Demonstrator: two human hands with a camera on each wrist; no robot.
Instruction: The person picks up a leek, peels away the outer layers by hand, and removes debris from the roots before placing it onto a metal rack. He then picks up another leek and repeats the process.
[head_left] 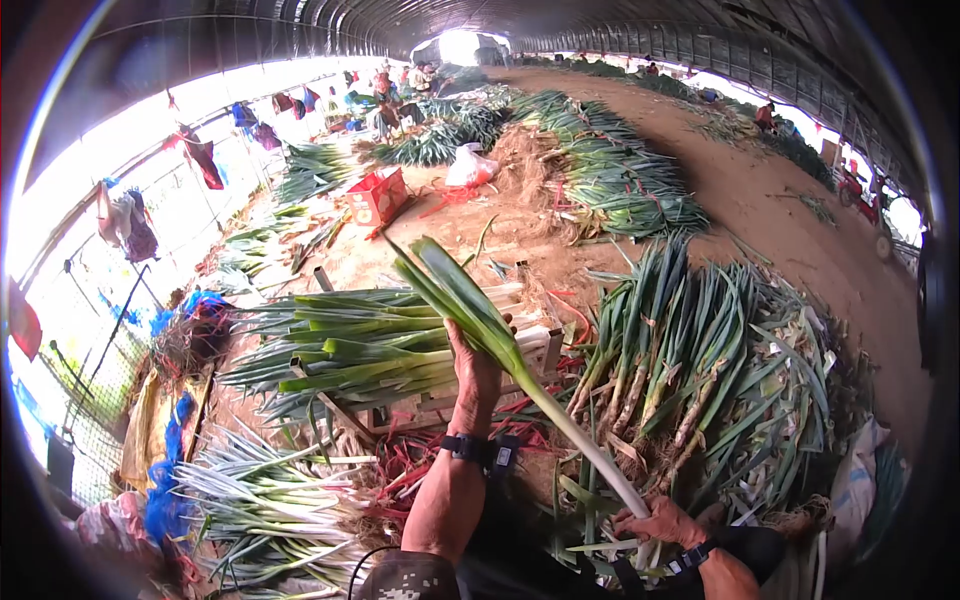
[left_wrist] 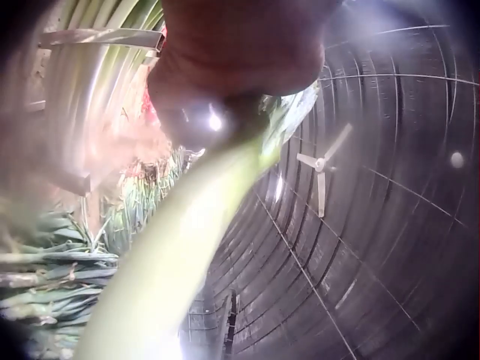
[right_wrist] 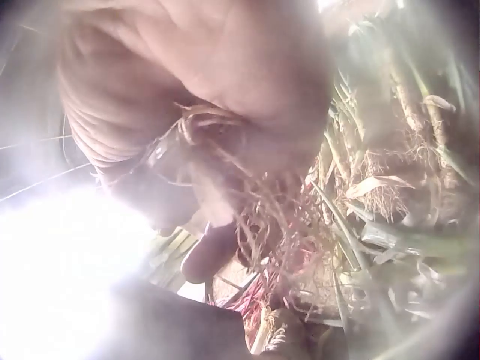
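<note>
A long green onion (head_left: 560,415) with broad green leaves and a white shank slants across the front of me. My left hand (head_left: 475,370) grips it at the base of the leaves. Lower right, my right hand (head_left: 665,522) holds the white root end; in the right wrist view, stringy roots (right_wrist: 270,225) spill out beneath the curled palm. The pale shank (left_wrist: 172,255) runs down from the left hand in the left wrist view. Trimmed green onions (head_left: 380,345) lie in a metal-framed rack just left of the left hand.
Untrimmed green onions (head_left: 650,350) with dirty roots are heaped on the right beside loose leaf scraps (head_left: 790,390). White-stemmed onions (head_left: 280,500) lie at lower left, near red ties (head_left: 410,470). Farther off stand a red box (head_left: 377,198) and a long onion pile (head_left: 620,170).
</note>
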